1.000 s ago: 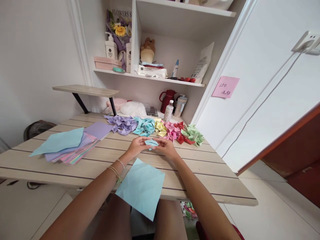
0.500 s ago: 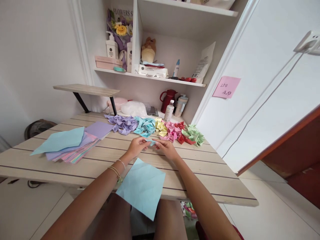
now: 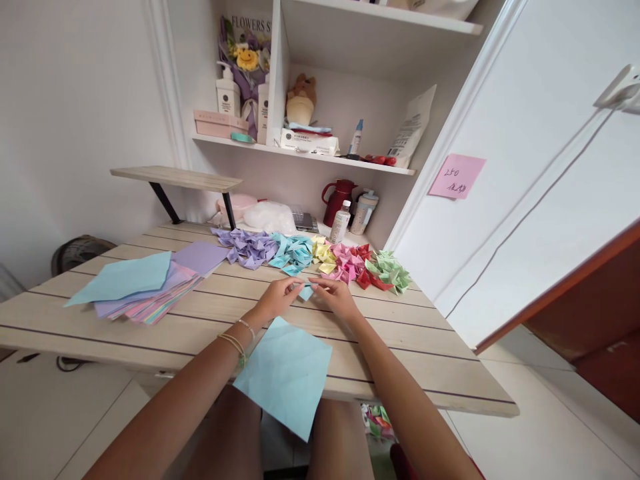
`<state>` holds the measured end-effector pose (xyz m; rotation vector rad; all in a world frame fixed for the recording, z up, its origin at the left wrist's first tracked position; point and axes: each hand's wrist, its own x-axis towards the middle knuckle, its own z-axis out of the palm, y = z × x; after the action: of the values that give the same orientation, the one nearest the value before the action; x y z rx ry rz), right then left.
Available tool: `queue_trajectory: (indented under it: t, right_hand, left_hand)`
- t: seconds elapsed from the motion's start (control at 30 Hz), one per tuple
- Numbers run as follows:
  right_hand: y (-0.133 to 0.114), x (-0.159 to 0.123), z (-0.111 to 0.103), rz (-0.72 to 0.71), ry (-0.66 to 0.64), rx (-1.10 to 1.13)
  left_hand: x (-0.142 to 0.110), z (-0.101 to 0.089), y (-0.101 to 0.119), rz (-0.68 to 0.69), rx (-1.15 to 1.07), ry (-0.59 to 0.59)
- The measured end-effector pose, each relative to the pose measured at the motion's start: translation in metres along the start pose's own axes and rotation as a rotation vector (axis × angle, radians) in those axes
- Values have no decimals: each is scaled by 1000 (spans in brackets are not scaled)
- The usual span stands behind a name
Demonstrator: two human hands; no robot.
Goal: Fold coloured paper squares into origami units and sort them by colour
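Between my two hands is a small folded piece of light blue origami paper, pinched from both sides. My left hand grips its left side with thumb and fingers, and my right hand its right side. Just above the hands lie blue folded paper boats. Closer to me, a flat sheet of light blue paper hangs partly over the table's front edge, beside my left wrist. The fingertips hide part of the folded piece.
A stack of coloured paper fans out at left. Purple, yellow, pink, red and green folded papers line the back. Behind them stand a bottle, a red jug and a small raised shelf.
The folded blue paper has turned in my fingers; a pointed part now hangs down between the hands. The view has shifted slightly. The flat blue sheet stays put.
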<state>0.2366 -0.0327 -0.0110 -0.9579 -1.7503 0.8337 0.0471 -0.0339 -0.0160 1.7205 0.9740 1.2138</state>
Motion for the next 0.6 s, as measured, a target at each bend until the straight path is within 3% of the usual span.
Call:
queue_trajectory:
  t: [0.2, 0.4, 0.6]
  right_hand:
    - [8, 2, 1, 84, 60, 126]
    - [7, 2, 0, 136, 35, 320]
    - [2, 2, -2, 70, 20, 214]
  left_hand:
    - [1, 1, 6, 31, -70, 24]
    - [5, -1, 3, 7, -133, 62]
    - [7, -4, 0, -65, -201, 76]
